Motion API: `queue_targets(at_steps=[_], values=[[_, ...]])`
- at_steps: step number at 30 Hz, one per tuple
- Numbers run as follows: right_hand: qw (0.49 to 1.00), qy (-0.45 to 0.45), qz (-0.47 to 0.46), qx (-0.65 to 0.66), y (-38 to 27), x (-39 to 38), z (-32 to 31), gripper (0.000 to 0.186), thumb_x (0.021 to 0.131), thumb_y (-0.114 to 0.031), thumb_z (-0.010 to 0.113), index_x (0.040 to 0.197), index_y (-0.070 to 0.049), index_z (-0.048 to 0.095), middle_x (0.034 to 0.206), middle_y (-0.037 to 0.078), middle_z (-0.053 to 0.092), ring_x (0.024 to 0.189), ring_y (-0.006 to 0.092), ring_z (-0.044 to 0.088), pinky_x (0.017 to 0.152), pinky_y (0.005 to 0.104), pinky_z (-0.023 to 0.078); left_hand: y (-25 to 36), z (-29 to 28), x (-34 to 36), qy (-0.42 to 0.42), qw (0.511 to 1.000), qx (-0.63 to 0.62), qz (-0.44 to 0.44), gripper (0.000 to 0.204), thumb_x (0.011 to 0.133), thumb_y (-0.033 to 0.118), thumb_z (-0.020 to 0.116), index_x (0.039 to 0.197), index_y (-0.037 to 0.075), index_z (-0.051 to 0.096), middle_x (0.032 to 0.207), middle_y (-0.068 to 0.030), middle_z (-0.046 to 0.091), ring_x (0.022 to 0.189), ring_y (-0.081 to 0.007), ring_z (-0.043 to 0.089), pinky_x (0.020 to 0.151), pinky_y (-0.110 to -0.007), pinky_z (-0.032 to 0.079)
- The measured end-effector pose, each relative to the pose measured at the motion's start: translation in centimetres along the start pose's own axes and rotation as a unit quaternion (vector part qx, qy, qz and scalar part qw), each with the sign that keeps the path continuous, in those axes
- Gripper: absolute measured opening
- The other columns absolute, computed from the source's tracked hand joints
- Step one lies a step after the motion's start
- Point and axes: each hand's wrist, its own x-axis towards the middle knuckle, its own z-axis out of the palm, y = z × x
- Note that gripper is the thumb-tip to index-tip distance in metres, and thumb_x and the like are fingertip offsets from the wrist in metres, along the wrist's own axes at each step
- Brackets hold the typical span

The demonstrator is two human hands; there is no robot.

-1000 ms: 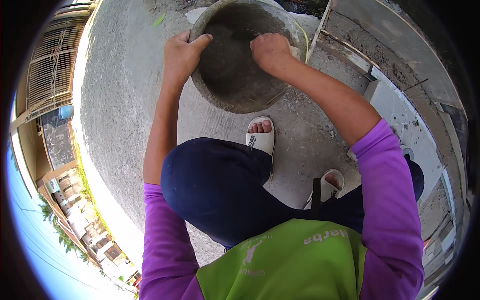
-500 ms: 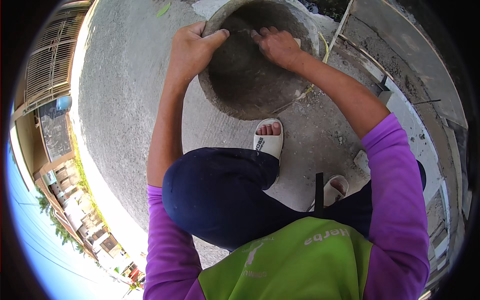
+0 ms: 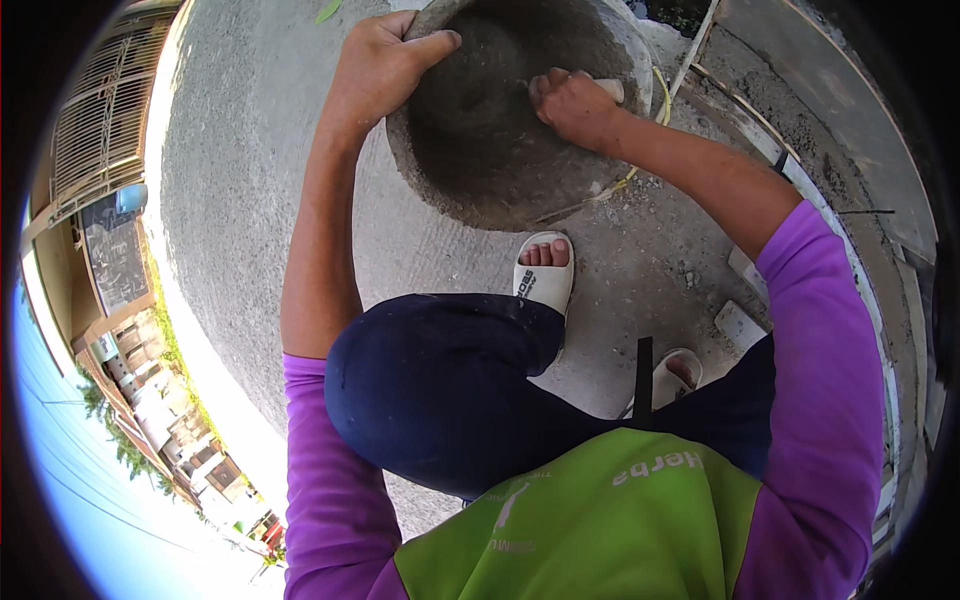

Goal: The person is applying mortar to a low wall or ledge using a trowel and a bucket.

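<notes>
A round, rough grey concrete pot (image 3: 470,170) sits near the top of the view, its dark hollow facing me. My left hand (image 3: 390,75) is closed on its left rim, thumb over the edge. Inside it, my right hand (image 3: 570,105) has curled fingers; what they hold, if anything, is hidden. A pale cylindrical piece (image 3: 608,90) shows just behind that hand, and I cannot tell whether the hand grips it. A thin yellow strand (image 3: 660,95) runs along the pot's right edge.
My sandalled feet and bent knee are below the pot on rough concrete paving (image 3: 230,200). Boards (image 3: 810,100) and rubble line the right side, with a small pale block (image 3: 740,325) by my foot. A metal gate (image 3: 115,120), houses and sky show far left.
The pot has shifted right in the view, with my left hand still on its rim. My right hand has moved right, and its fingers, looser half a second ago, are more curled.
</notes>
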Motion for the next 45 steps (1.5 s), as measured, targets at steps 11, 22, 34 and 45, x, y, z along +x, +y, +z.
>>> queue_targets(at_steps=[11, 22, 34, 45], values=[[0.96, -0.209, 0.17, 0.07, 1.0, 3.0, -2.2, 0.024, 0.092, -0.014, 0.06, 0.106, -0.012, 0.079, 0.11, 0.015, 0.076, 0.104, 0.0307, 0.074, 0.079, 0.0427, 0.061, 2.1, 2.2, -0.2, 0.029, 0.992, 0.117, -0.028, 0.03, 0.086, 0.026, 0.075, 0.091, -0.003, 0.074, 0.074, -0.0046, 0.071, 0.07, -0.0095, 0.064, 0.066, -0.03, 0.052], [0.916, -0.334, 0.158, 0.16, -5.2, -3.9, -13.7, 0.026, 0.09, -0.013, 0.058, 0.106, -0.006, 0.077, 0.109, 0.018, 0.075, 0.106, 0.0333, 0.073, 0.089, 0.0423, 0.059, 4.8, 0.7, -2.2, 0.047, 0.992, 0.033, -0.111, 0.023, 0.083, 0.02, 0.067, 0.08, -0.003, 0.069, 0.065, -0.0085, 0.065, 0.06, -0.0145, 0.061, 0.059, -0.034, 0.049], [0.901, -0.335, 0.167, 0.218, -5.9, 4.2, -7.3, 0.028, 0.089, -0.016, 0.063, 0.111, -0.005, 0.077, 0.117, 0.016, 0.074, 0.11, 0.032, 0.072, 0.091, 0.0432, 0.058, 2.6, 3.2, -1.1, 0.075, 0.994, 0.069, -0.027, 0.03, 0.084, 0.026, 0.074, 0.085, -0.004, 0.07, 0.067, -0.005, 0.066, 0.066, -0.0093, 0.059, 0.062, -0.032, 0.05], [0.963, -0.205, 0.168, 0.048, 1.5, 5.5, -6.4, 0.029, 0.092, -0.014, 0.061, 0.116, -0.009, 0.076, 0.12, 0.012, 0.074, 0.112, 0.0287, 0.072, 0.09, 0.0401, 0.059, 2.4, 3.7, -1.8, 0.146, 0.987, 0.059, -0.027, 0.037, 0.082, 0.027, 0.074, 0.071, -0.006, 0.063, 0.058, -0.0076, 0.06, 0.058, -0.0112, 0.056, 0.056, -0.036, 0.046]])
